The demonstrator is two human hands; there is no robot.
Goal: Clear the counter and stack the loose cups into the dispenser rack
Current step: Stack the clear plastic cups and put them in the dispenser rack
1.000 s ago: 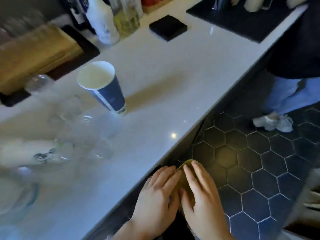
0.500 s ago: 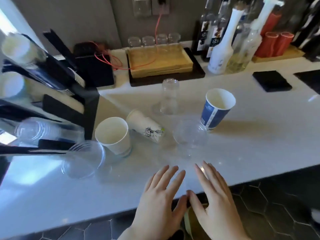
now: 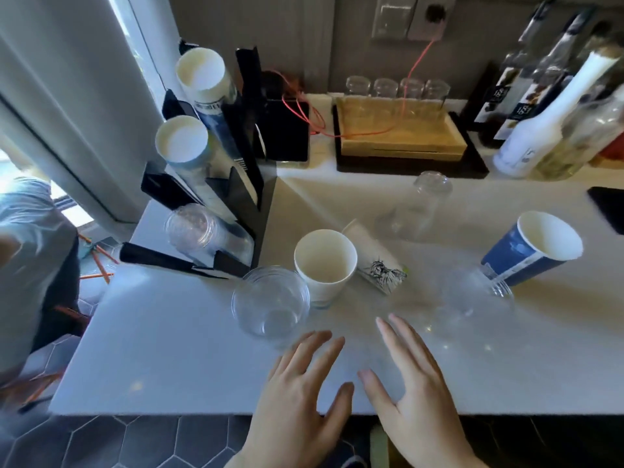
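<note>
both hands hover over the near edge of the white tabletop [image 3: 169, 349], fingers spread and holding nothing: left hand [image 3: 300, 396], right hand [image 3: 415, 393]. just beyond the left fingertips stands a clear plastic cup [image 3: 270, 305], touching an upright white paper cup [image 3: 324, 265]. a printed paper cup [image 3: 374, 258] lies on its side beside that. a blue paper cup [image 3: 533, 248] tilts at right. the black dispenser rack [image 3: 250, 184] stands at left.

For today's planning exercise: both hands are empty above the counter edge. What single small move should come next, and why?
Probably the left hand should reach forward and grip the clear cup. It stands upright and is the loose cup closest to that hand, and the rack with its clear stack lies just beyond it. The right hand is open too and holds nothing.
</note>
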